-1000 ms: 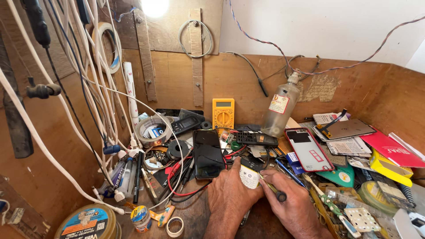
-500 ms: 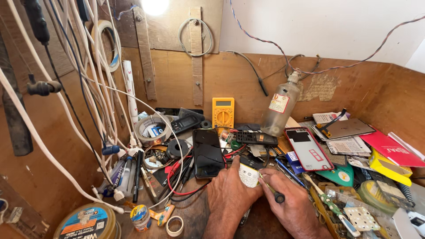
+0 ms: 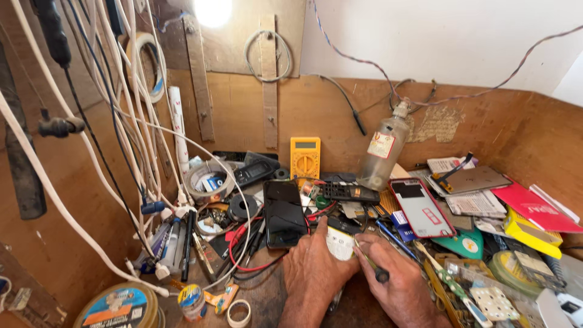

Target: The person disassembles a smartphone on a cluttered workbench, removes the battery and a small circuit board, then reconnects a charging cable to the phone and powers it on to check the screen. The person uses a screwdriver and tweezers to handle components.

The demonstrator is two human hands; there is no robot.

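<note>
Right grip [image 3: 398,282] still pinches the screwdriver [image 3: 370,265]; left hand [image 3: 316,267] unmoved.

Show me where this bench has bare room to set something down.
Little bare room. One small wood patch lies in front of the left hand, between the tape ring and the red lead. A sliver shows between both wrists. Right of the right hand, and behind the black phone, clutter is packed edge to edge.
</note>
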